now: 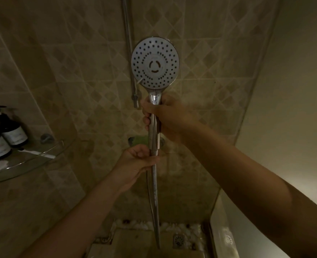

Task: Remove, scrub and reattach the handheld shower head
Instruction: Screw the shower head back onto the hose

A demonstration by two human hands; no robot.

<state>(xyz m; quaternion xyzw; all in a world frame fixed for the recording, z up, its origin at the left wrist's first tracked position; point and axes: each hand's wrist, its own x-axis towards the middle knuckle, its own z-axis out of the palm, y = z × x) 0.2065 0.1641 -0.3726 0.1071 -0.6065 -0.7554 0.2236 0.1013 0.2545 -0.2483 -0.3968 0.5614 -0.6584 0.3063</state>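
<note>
The handheld shower head [155, 64] is held upright in the middle of the view, its round white spray face with many dark nozzles turned toward me. My right hand [165, 118] is wrapped around the chrome handle just below the face. My left hand [138, 161] pinches the hose nut at the bottom of the handle, where the ribbed metal hose [155, 194] hangs down to the floor. Behind the head, the chrome slide rail [129, 43] runs up the tiled wall.
A glass corner shelf [29, 161] at the left carries two dark pump bottles [12, 131]. A chrome wall fitting [133, 140] sits behind the handle. A floor drain [179, 240] and white pebbles lie below. A plain wall closes the right side.
</note>
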